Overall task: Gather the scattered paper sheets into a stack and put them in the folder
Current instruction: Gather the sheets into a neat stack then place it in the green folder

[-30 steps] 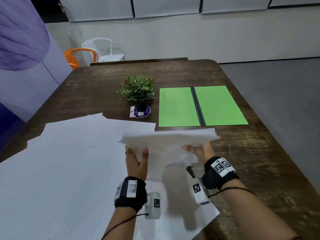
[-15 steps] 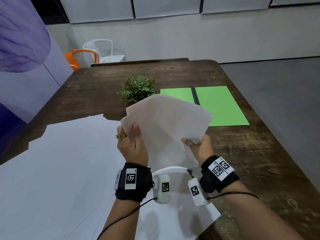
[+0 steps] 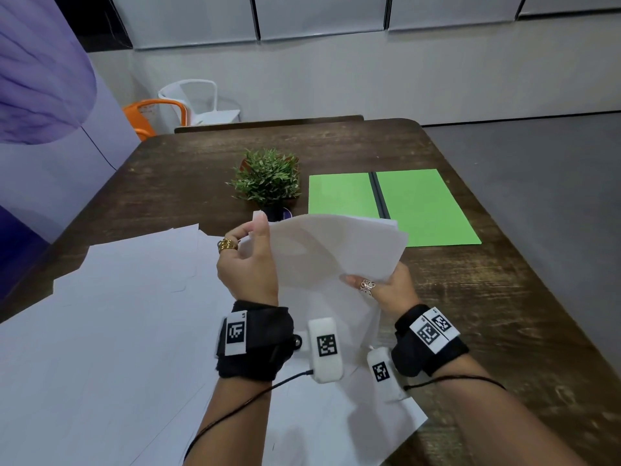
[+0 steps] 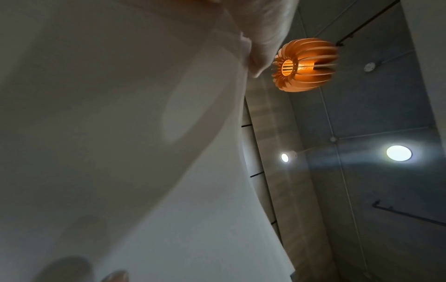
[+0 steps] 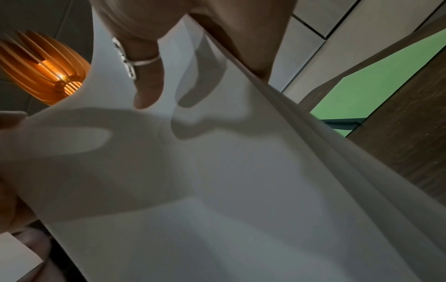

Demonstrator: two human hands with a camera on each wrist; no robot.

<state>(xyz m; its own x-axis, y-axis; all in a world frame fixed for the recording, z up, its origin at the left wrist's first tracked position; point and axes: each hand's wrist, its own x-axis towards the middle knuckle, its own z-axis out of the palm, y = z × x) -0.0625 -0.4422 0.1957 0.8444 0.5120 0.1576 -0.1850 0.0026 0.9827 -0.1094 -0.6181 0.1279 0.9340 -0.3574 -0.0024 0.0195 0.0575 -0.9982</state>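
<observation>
The left hand (image 3: 247, 267) and right hand (image 3: 386, 290) both gripped a thin bundle of white paper sheets (image 3: 332, 253) by its side edges. Within the last second it had swung from lying flat to standing tilted above the dark wooden table (image 3: 504, 314) — probably squaring its edges. More loose white sheets (image 3: 117, 314) covered the near left part; the open green folder (image 3: 420, 206) waited near the right edge, beside a small potted plant (image 3: 267, 179).
</observation>
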